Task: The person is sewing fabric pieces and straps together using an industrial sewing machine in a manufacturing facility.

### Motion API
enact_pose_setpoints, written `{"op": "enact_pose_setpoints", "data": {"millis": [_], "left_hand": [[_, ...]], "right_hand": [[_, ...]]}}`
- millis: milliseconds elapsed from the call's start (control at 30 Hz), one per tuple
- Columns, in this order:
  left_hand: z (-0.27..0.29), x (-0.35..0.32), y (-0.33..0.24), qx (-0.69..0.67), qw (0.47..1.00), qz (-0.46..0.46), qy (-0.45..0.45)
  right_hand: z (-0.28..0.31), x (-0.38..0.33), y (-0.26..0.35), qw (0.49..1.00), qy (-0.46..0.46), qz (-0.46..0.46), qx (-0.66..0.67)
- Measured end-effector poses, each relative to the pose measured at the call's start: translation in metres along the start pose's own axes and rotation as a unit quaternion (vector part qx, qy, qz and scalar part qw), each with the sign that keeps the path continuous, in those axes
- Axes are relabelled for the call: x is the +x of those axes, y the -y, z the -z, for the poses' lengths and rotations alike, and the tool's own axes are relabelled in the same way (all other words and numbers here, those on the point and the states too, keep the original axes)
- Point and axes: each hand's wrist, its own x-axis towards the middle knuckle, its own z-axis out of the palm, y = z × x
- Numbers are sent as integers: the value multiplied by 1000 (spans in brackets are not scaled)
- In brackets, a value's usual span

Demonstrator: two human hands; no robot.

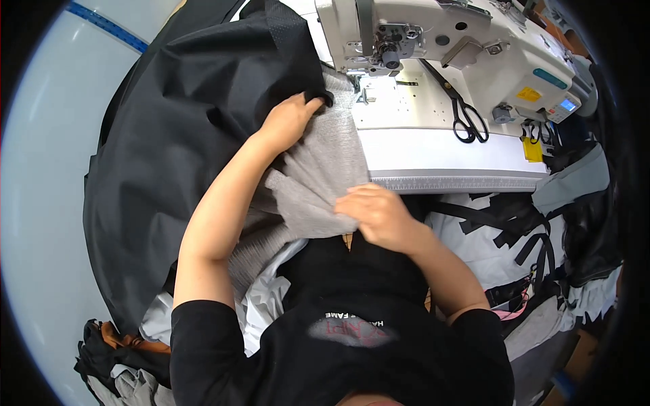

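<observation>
Near the sewing machine [447, 47], the left hand [288, 122] pinches black fabric [183, 135] while the right hand [379, 216] grips grey knit [318, 183]; edges should stay aligned.

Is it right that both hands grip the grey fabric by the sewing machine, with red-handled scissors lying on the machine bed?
Not quite: the scissors have black handles, not red, as the head view shows. Left hand and right hand do grip the grey fabric by the sewing machine.
</observation>
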Motion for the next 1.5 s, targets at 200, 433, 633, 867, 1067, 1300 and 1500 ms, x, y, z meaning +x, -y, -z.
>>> {"op": "enact_pose_setpoints", "data": {"millis": [200, 433, 633, 867, 1067, 1300, 1500], "left_hand": [[-3, 29, 4, -64, 997, 10, -49], [-4, 22, 4, 51, 991, -73, -100], [-3, 4, 5, 136, 982, -98, -89], [-4, -39, -17, 100, 988, -64, -99], [-8, -45, -15, 45, 987, -75, -133], [0, -41, -17, -159, 969, -30, -184], [40, -39, -49, 151, 896, -209, -361]], "right_hand": [[16, -21, -16, 998, 43, -34, 35], [32, -16, -16, 992, 102, -66, 25], [44, -15, -13, 990, 94, -107, -8], [53, -41, -7, 984, 94, -149, 37], [54, -3, -2, 958, 140, -203, 143], [-31, 50, -40, 970, -16, -138, -199], [-49, 54, -28, 936, 144, -171, -273]]}}
